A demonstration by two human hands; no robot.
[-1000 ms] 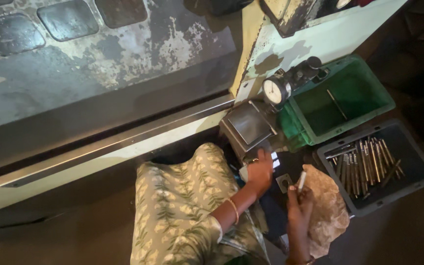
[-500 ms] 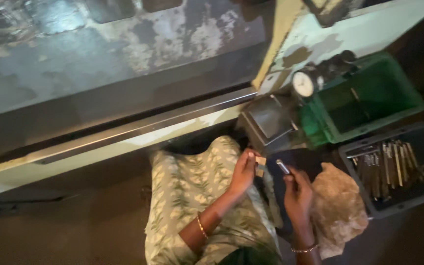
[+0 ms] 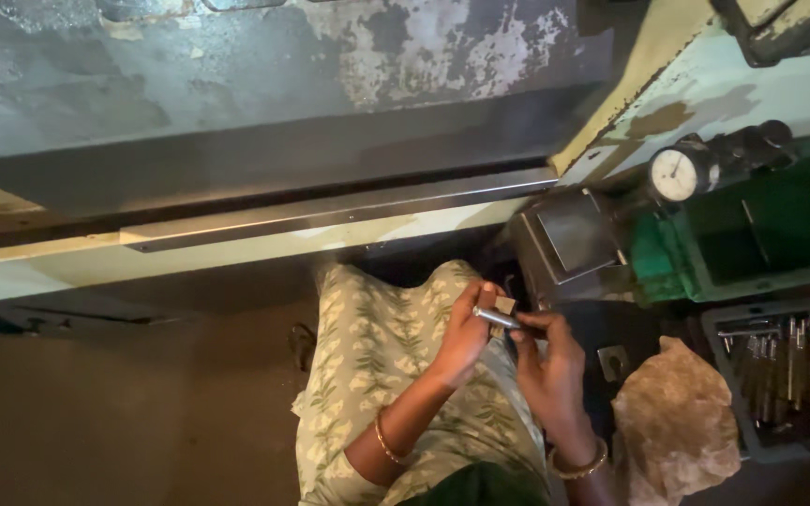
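Two hands meeting above the lap, over patterned green-and-cream cloth [image 3: 377,375]. Left hand [image 3: 466,333] in a clenched grip on one end of a short metal pin [image 3: 497,319], with a small tan block [image 3: 505,305] just behind it. Right hand [image 3: 547,361] pinching the pin's other end, fingers curled. Further right, a grey tray [image 3: 728,394] full of metal rods [image 3: 794,356]. Above that, a green bin [image 3: 771,234], one thin rod inside, beside a round dial gauge [image 3: 675,175]. Near the tray, a crumpled rag [image 3: 677,422].

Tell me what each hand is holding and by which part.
Both hands share a short metal pin: the left hand pinches its left end, the right hand its right end. A small block shows at the left fingertips; its grip is unclear.
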